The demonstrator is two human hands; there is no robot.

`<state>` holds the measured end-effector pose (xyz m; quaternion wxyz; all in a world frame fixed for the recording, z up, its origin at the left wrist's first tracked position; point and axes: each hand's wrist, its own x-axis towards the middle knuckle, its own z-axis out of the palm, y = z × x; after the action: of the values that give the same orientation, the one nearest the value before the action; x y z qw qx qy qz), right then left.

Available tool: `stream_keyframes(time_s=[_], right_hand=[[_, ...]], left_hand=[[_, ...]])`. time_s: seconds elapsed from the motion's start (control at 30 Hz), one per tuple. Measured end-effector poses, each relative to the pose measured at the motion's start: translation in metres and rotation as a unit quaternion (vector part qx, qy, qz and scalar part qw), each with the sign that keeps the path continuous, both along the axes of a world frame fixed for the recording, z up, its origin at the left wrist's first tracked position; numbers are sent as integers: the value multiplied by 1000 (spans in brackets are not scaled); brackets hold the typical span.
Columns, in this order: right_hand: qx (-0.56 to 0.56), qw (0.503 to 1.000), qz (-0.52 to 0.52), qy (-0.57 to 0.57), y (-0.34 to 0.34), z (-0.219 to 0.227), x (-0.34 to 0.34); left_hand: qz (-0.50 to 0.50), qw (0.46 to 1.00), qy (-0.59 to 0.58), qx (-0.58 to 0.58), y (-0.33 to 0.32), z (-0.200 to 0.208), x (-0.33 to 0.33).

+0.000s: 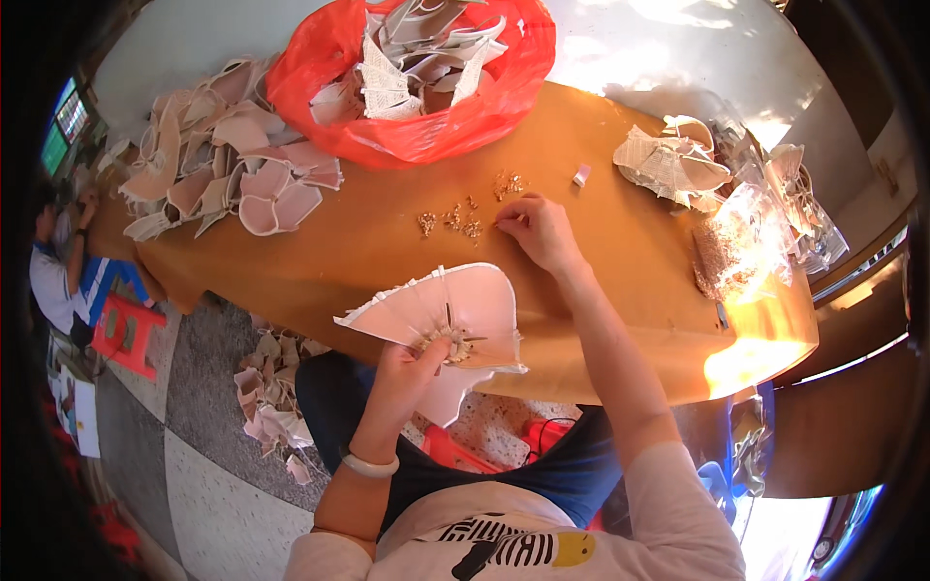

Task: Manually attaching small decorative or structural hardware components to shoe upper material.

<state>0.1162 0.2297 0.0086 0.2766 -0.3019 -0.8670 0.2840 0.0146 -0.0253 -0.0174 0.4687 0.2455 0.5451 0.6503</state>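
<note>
In my left hand (pixel 399 378) is a pale pink bra (pixel 480 302), its inner side turned up and the thumb pressing on gathered material at its middle. A second cup hangs lower, over the table's front edge. My right hand (pixel 542 234) rests on the brown tabletop, thumb and forefinger closed together; whatever they may pinch is too small to make out. Just left of those fingertips lie small heaps of tiny gold-coloured pieces (pixel 463 223), with another little heap (pixel 508 184) beyond them.
A red plastic bag (pixel 417 145) full of bras stands at the back. Bras are heaped (pixel 276 198) on the left, on the right (pixel 668 165) and on the floor (pixel 266 387). A clear bag of gold pieces (pixel 727 252) lies right. Far left, a person (pixel 56 276) sits near a red stool (pixel 126 334).
</note>
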Motion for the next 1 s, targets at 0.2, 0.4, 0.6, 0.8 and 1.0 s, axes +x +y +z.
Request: stream_keyframes(time_s=[0.2, 0.4, 0.6, 0.8, 1.0], right_hand=[[26, 998, 55, 35, -27, 19, 8], [-72, 967, 245, 27, -107, 29, 27], [46, 973, 223, 31, -115, 22, 26], [37, 989, 145, -9, -132, 25, 27], [-88, 981, 161, 60, -131, 22, 22]], left_hand=[[25, 999, 44, 1, -3, 8, 1], [53, 996, 46, 49, 2, 6, 4], [60, 992, 106, 30, 1, 11, 9], [60, 973, 221, 11, -1, 12, 11], [52, 941, 334, 29, -11, 9, 7]])
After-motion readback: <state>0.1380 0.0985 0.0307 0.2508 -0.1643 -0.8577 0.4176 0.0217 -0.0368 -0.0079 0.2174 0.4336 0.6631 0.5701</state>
